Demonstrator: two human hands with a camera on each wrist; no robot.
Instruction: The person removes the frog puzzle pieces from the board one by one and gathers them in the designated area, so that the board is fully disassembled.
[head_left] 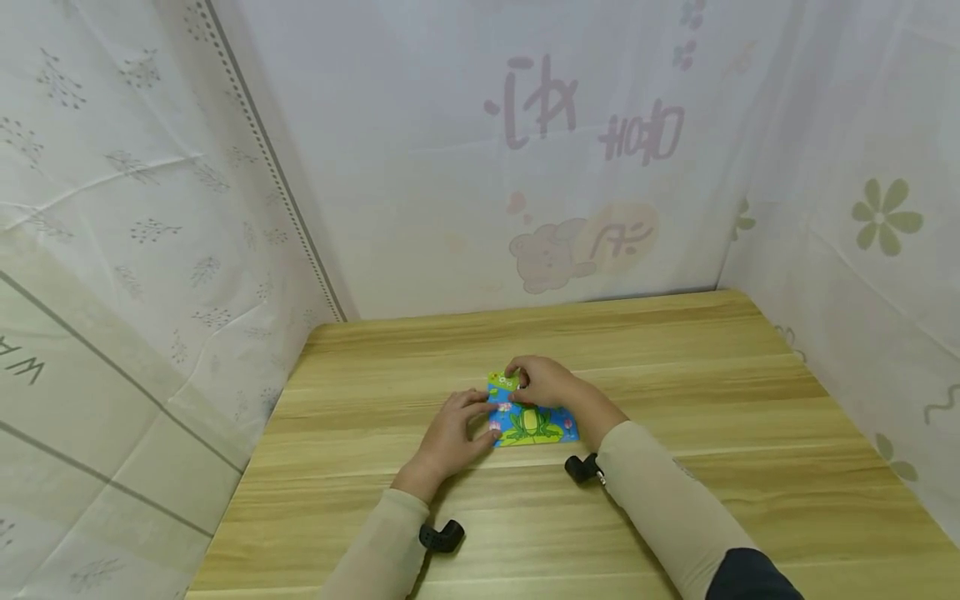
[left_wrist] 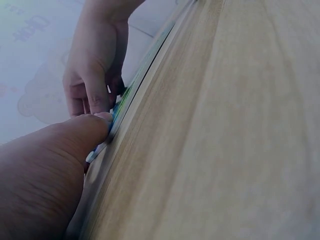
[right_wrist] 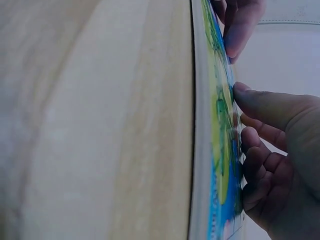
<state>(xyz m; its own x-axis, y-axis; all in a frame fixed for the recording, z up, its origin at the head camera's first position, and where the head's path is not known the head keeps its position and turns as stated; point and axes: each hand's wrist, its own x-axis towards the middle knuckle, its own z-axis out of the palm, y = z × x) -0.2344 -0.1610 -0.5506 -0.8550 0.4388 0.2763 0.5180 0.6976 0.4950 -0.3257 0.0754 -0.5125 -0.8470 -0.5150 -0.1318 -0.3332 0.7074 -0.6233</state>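
Note:
A colourful frog puzzle board [head_left: 531, 423], blue and green with pink flowers, lies flat on the wooden table. At its left edge rests my left hand [head_left: 452, 429], fingers spread and relaxed, thumb near the lower left corner. Over the board's upper part my right hand [head_left: 551, 383] bends its thumb and index finger around a small puzzle piece, with red and dark bits showing beneath the fingers. Most of that piece is hidden. Seen from the right wrist, the right thumb [right_wrist: 260, 102] and curled fingers meet the surface of the board [right_wrist: 220, 145], shown edge-on.
The wooden table [head_left: 360, 358] extends around the board on all sides. Behind it hangs a pale printed curtain [head_left: 420, 167], with more patterned cloth [head_left: 150, 208] on the left and right. Small black cameras [head_left: 442, 537] are strapped at both wrists.

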